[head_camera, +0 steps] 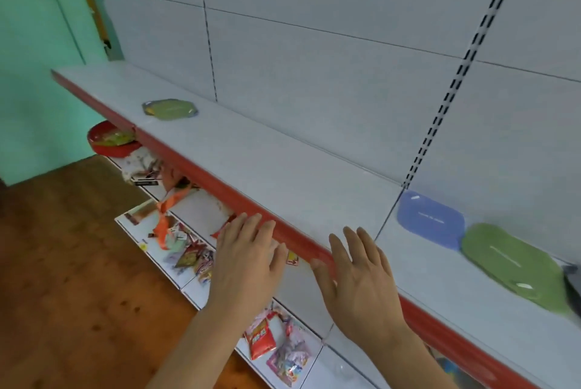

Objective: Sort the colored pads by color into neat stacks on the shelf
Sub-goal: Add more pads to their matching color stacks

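A grey shelf (283, 168) with a red front edge runs from far left to near right. On its far left lies a green pad (169, 109) on a greyish one. At the right a blue pad (430, 220) lies beside a larger green pad (515, 266), with a dark pad (573, 285) cut off by the frame edge. My left hand (245, 262) hovers in front of the red edge with straight fingers, holding nothing. My right hand (361, 281) is spread over the edge, also holding nothing, a short way left of the blue pad.
Below the shelf, lower shelves (188, 266) carry several snack packets (283, 344) and a red bowl (110, 140). A slotted upright (465, 67) runs up the grey back panel. Wooden floor (78, 278) and a green wall (31, 42) are at the left.
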`<act>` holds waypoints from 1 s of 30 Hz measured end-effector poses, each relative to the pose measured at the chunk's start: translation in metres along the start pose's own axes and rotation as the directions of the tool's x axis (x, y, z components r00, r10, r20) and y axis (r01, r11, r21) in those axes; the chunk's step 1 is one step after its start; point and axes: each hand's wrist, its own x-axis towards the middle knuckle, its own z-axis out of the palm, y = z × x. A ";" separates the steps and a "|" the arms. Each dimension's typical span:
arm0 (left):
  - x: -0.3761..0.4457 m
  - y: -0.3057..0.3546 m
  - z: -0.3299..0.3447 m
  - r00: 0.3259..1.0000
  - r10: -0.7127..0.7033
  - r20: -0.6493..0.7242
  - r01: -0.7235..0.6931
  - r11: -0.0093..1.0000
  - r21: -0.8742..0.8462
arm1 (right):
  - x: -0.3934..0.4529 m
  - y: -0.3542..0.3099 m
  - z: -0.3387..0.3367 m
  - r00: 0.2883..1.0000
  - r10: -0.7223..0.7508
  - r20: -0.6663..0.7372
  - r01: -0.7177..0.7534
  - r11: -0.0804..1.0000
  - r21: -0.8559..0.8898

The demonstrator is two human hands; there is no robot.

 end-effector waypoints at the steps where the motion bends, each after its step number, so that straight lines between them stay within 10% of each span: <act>1: 0.005 -0.015 0.000 1.000 -0.018 0.007 0.018 1.000 0.013 | 0.014 -0.012 0.007 1.000 -0.023 0.004 0.023 1.000 -0.002; 19: 0.150 -0.268 -0.034 0.958 -0.285 -0.032 0.286 0.942 0.173 | 0.274 -0.224 0.109 0.958 -0.283 0.053 0.277 0.955 0.103; 30: 0.251 -0.423 -0.028 0.978 -0.199 0.063 0.194 0.978 0.073 | 0.381 -0.332 0.167 0.992 -0.112 0.060 0.110 0.994 0.023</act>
